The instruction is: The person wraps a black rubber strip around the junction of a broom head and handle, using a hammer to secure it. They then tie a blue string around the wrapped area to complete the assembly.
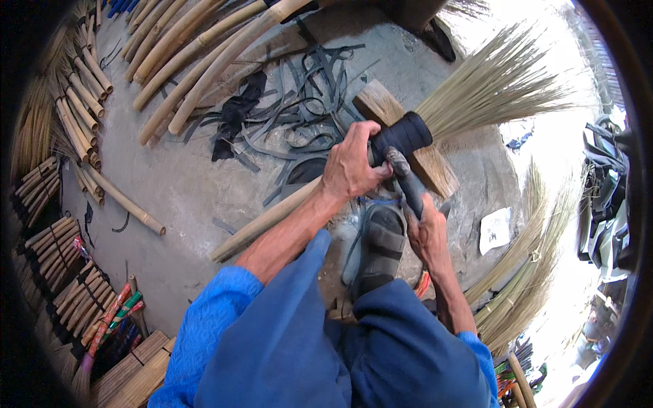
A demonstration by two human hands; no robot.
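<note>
A broom [490,85] of pale straw lies across a wooden block [439,170], its bristles fanned toward the upper right. Black rubber strip [403,136] is wound round its neck. My left hand [354,160] is closed on the broom at the handle side of this binding. The broom's bamboo handle [262,228] passes under my left forearm toward the lower left. My right hand [428,228] is closed on a short, dark, rod-like thing [408,183], whose tip meets the binding beside my left thumb. Its exact kind is unclear.
Loose black rubber strips [306,95] are heaped beyond my left hand. Long bamboo poles [197,54] lie at the upper left, and bundled sticks [58,245] line the left side. More straw [527,262] lies at right. My sandalled foot [382,238] is below the block.
</note>
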